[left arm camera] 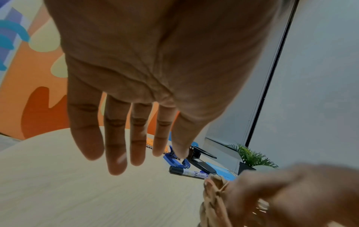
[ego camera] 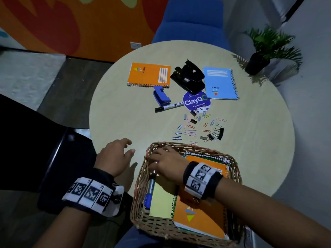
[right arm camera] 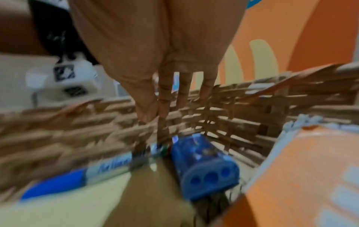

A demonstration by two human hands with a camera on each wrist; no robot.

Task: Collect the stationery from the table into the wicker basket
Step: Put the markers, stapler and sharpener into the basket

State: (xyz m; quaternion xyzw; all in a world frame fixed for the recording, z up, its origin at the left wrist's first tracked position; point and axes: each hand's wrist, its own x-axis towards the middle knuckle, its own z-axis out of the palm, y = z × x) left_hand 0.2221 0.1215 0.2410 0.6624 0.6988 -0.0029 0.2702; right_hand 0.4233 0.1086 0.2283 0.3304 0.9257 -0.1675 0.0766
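Observation:
The wicker basket (ego camera: 141, 178) stands at the table's near edge with orange notebooks (ego camera: 200, 217), a yellow pad (ego camera: 162, 197) and a blue marker (ego camera: 150, 190) in it. My right hand (ego camera: 164, 163) reaches into its far left corner, fingers straight (right arm camera: 163, 107) above a small blue plastic piece (right arm camera: 204, 169), holding nothing. My left hand (ego camera: 116, 154) hovers open over bare table left of the basket. Farther off lie an orange notebook (ego camera: 149, 74), black hole punch (ego camera: 189, 77), blue notebook (ego camera: 220, 83), small blue punch (ego camera: 160, 96), black marker (ego camera: 168, 106), paper clips (ego camera: 191, 130) and binder clips (ego camera: 217, 134).
A round ClayGo sticker (ego camera: 196, 102) is stuck at the table's middle. A potted plant (ego camera: 265, 51) stands beyond the right rim, a blue chair (ego camera: 193, 20) behind the table, a black chair (ego camera: 53, 140) at the left.

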